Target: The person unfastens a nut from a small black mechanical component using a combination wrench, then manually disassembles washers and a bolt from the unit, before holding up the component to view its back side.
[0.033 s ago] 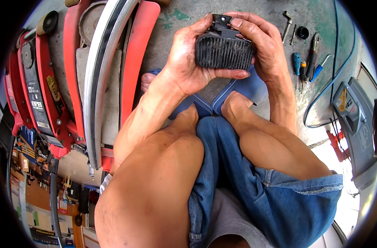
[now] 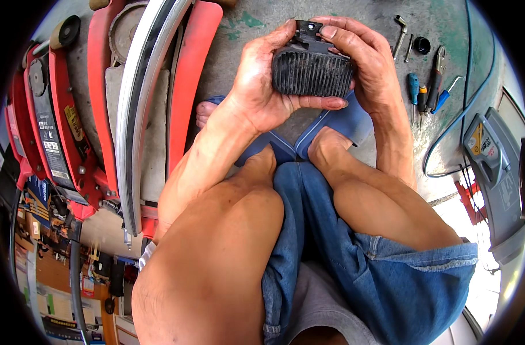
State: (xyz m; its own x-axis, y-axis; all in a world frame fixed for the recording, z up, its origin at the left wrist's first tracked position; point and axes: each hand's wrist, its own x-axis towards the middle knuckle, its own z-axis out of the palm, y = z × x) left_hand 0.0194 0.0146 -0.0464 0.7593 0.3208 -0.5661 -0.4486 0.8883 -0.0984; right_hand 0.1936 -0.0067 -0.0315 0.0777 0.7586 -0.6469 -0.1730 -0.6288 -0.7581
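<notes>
A black ribbed block (image 2: pixel 313 71) with a bracket-like end is held between both hands above the floor. Its ridges face me, and the bracket (image 2: pixel 309 29), with a small bright hole, points away. My left hand (image 2: pixel 267 80) wraps its left side, thumb side at the far end and a finger stretched under the near edge. My right hand (image 2: pixel 370 60) grips the right side, its fingertips at the bracket. Both hands are smudged with dark grime. The palms and fingers hide the block's ends and underside.
Right of the hands lie an angled socket wrench (image 2: pixel 400 35), a bolt (image 2: pixel 409 48), a black cup-shaped part (image 2: pixel 422 45), a blue screwdriver (image 2: pixel 413 89), locking pliers (image 2: pixel 436 80) and a hooked pick (image 2: pixel 445 99). A blue hose (image 2: pixel 441 173) curves past them. Red floor jacks (image 2: pixel 73 126) stand left.
</notes>
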